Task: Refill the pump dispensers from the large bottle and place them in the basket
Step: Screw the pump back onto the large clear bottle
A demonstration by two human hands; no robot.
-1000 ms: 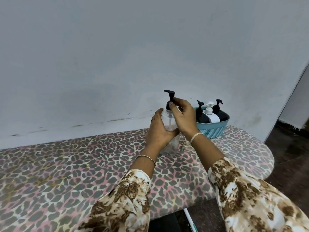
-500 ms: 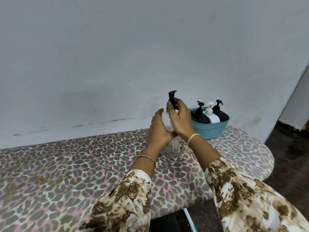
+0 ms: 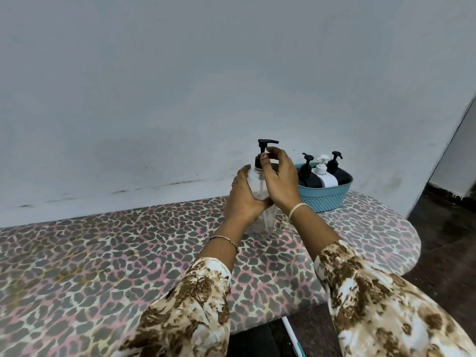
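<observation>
A clear plastic pump dispenser (image 3: 260, 222) stands upright on the leopard-print table (image 3: 103, 253). My left hand (image 3: 243, 199) wraps around its body from the left. My right hand (image 3: 279, 176) pinches the collar of its black pump head (image 3: 265, 144), whose nozzle points right. Behind and to the right, a teal basket (image 3: 325, 198) holds two black dispensers (image 3: 307, 173) (image 3: 337, 170) and a white one (image 3: 323, 172) between them, all upright. The large bottle is not in view.
A pale wall runs close behind the table. The table's rounded right end (image 3: 409, 243) drops to a dark floor (image 3: 443, 240). A white stick-like object (image 3: 292, 336) lies below the front edge.
The pump head has turned: its nozzle pointed left a second ago and now points right. My right hand has shifted its grip on the collar. The left hand has stayed in place.
</observation>
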